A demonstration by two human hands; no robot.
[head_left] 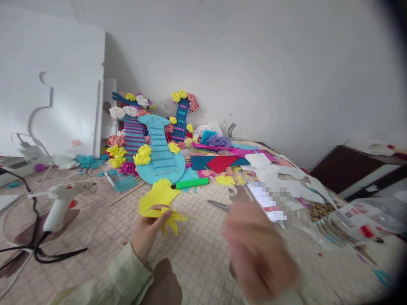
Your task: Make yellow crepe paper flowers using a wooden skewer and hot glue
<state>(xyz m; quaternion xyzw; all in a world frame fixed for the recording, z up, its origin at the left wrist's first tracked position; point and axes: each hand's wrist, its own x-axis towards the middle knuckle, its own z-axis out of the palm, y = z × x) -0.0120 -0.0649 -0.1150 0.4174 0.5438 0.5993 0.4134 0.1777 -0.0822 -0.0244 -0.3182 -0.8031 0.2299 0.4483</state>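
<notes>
Yellow paper (159, 195) pinched in left hand (148, 234); right hand (260, 250) grip unclear; phone (259, 201) digits faint.

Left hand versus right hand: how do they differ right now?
The left hand shows fairly sharply, while the right hand is heavily blurred. The left hand grips yellow paper; the blur hides whether the right hand holds anything. The right hand fills more of the picture than the left hand. Both are bare and over the table.
</notes>
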